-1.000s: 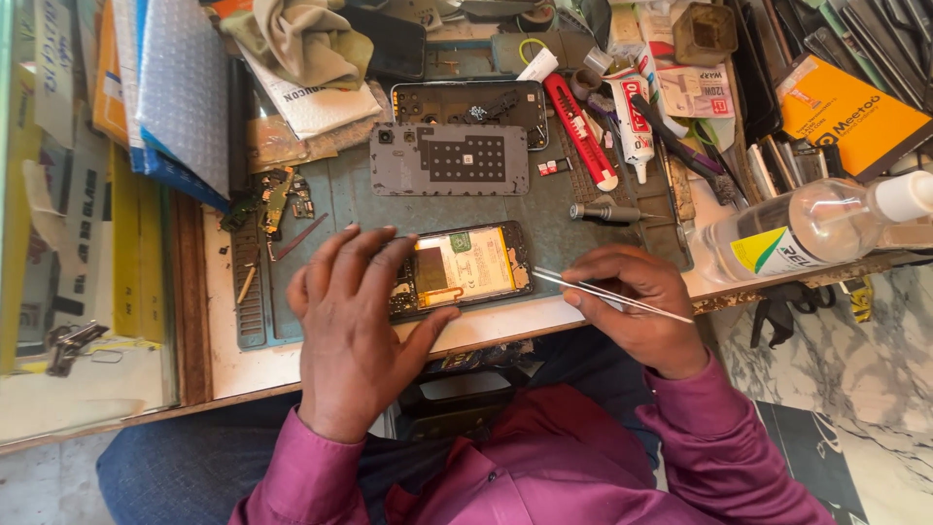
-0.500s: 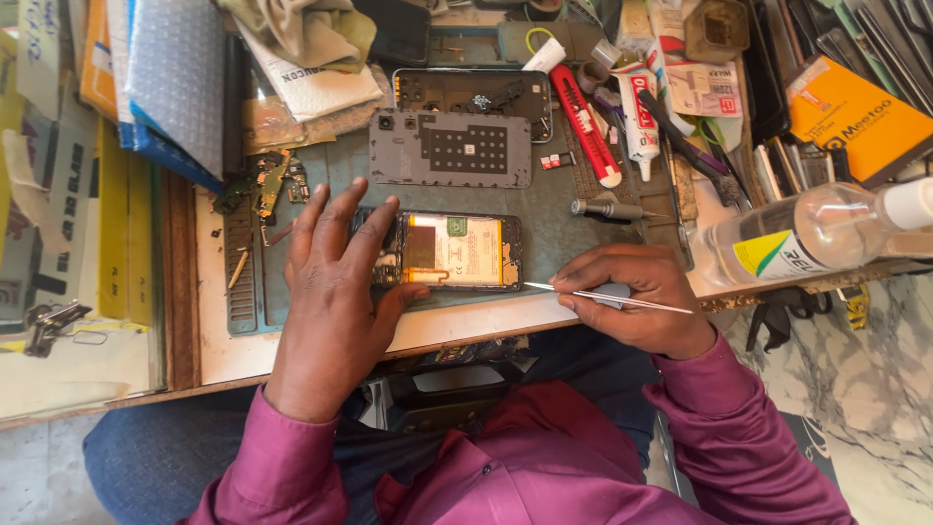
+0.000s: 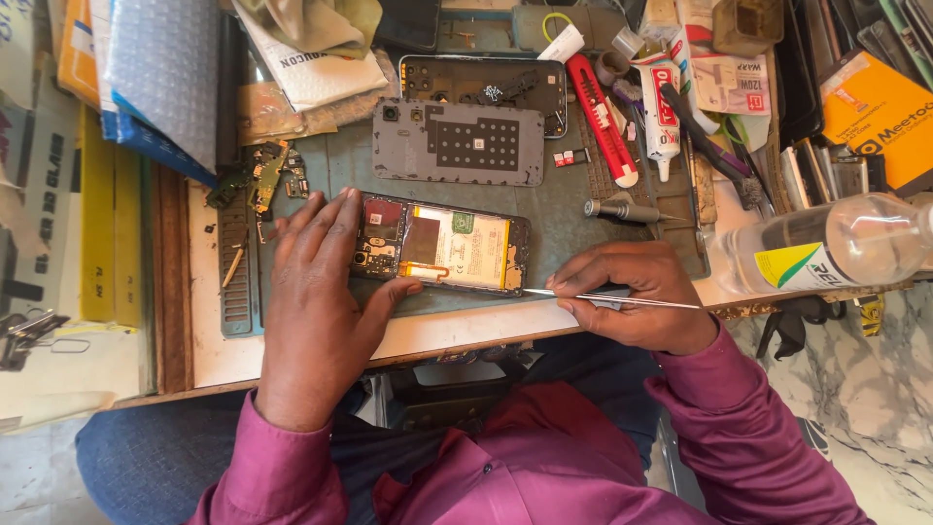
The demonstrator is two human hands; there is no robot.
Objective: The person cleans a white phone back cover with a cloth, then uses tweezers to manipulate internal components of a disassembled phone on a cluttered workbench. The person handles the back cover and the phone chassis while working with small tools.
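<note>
Pinning the opened phone (image 3: 442, 250) flat on the tabletop (image 3: 457, 326), left hand (image 3: 316, 297) fingers spread. Right hand (image 3: 637, 297) fingers clamped on tweezers (image 3: 607, 298), tip at phone's edge.

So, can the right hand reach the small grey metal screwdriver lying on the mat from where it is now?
Probably yes. The small grey metal screwdriver lies just beyond the right hand, with bare green mat between them. But the hand holds thin metal tweezers, so its fingers are occupied.
</note>
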